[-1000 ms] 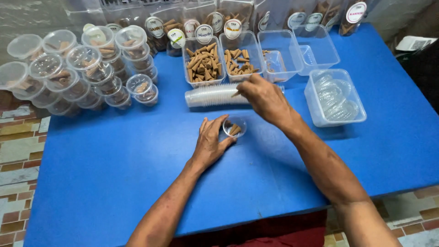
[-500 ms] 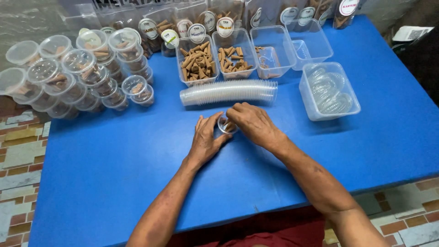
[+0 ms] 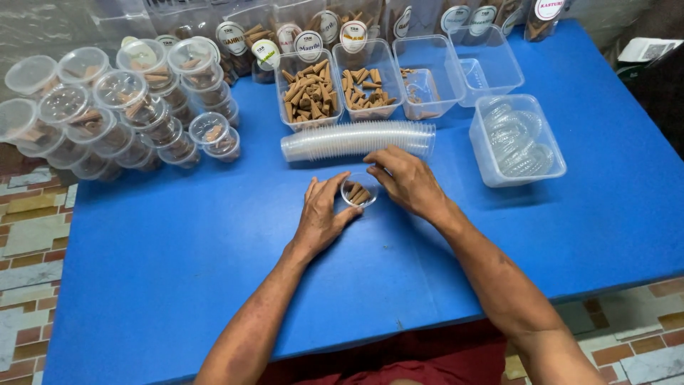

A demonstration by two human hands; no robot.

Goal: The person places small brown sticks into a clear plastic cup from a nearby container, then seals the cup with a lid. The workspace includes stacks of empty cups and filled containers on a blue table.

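I see both forearms reaching forward over the blue tabletop (image 3: pixel 178 264). My left hand (image 3: pixel 322 217) lies palm down, fingers curled against the left side of a small clear cup (image 3: pixel 358 191) holding brown cones. My right hand (image 3: pixel 407 180) arches over the cup's right rim, fingers loosely bent, touching it. Just behind lies a sleeve of stacked clear cups (image 3: pixel 356 139), then tubs of cones (image 3: pixel 309 93); lidded filled cups (image 3: pixel 128 107) crowd the left.

Clear glossy plastic cup (image 3: pixel 359 191); smooth matt blue table (image 3: pixel 178 271)
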